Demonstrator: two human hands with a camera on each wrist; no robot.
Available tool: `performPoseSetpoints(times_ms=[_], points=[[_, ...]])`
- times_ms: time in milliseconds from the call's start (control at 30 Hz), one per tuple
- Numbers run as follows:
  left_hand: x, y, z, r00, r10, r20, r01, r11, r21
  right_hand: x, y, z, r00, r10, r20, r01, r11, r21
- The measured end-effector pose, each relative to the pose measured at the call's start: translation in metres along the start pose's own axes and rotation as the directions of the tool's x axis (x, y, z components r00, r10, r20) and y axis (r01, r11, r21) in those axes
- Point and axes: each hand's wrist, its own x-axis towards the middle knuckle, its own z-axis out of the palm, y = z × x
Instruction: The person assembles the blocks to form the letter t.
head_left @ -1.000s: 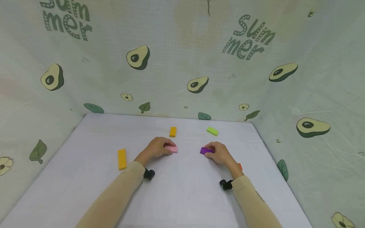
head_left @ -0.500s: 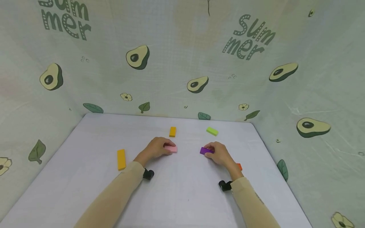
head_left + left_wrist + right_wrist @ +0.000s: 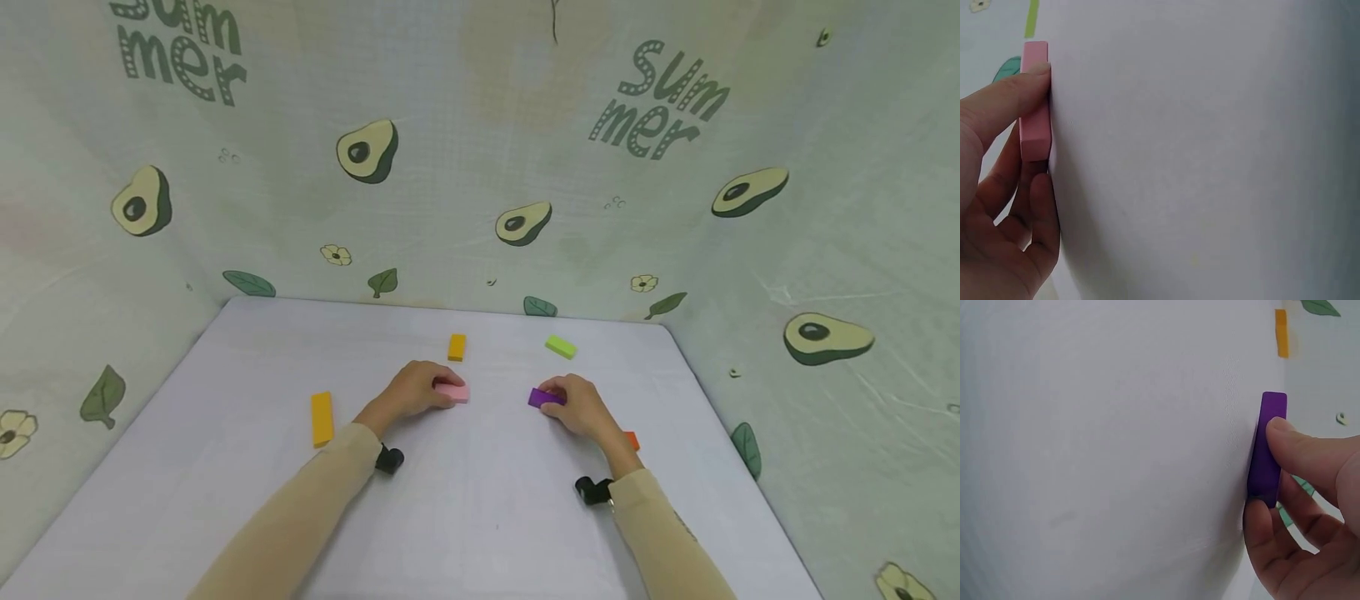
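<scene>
Near the middle of the white table, my left hand (image 3: 417,388) pinches a pink block (image 3: 455,392) between thumb and fingers. In the left wrist view the thumb lies across the pink block (image 3: 1035,134), whose lower end shows beneath it. To the right, my right hand (image 3: 577,405) grips a purple block (image 3: 542,398) in the same way. The right wrist view has the thumb on the side of the purple block (image 3: 1265,462), fingers curled round its near end. Both blocks are low at the table surface, with a gap between them.
A yellow-orange block (image 3: 457,347) and a lime green block (image 3: 560,347) lie beyond the hands. Another yellow-orange block (image 3: 322,419) is beside the left sleeve. An orange-red block (image 3: 632,440) is partly hidden by the right wrist. Patterned cloth (image 3: 450,167) walls the table's back and sides.
</scene>
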Motion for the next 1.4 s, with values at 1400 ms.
performPoseSetpoints(times_ms=[1400], points=[[-0.002, 0.001, -0.003, 1.0, 0.002, 0.007, -0.002, 1.0, 0.014, 0.017, -0.046, 0.023, 0.982, -0.187, 0.04, 0.186, 0.982, 0.024]])
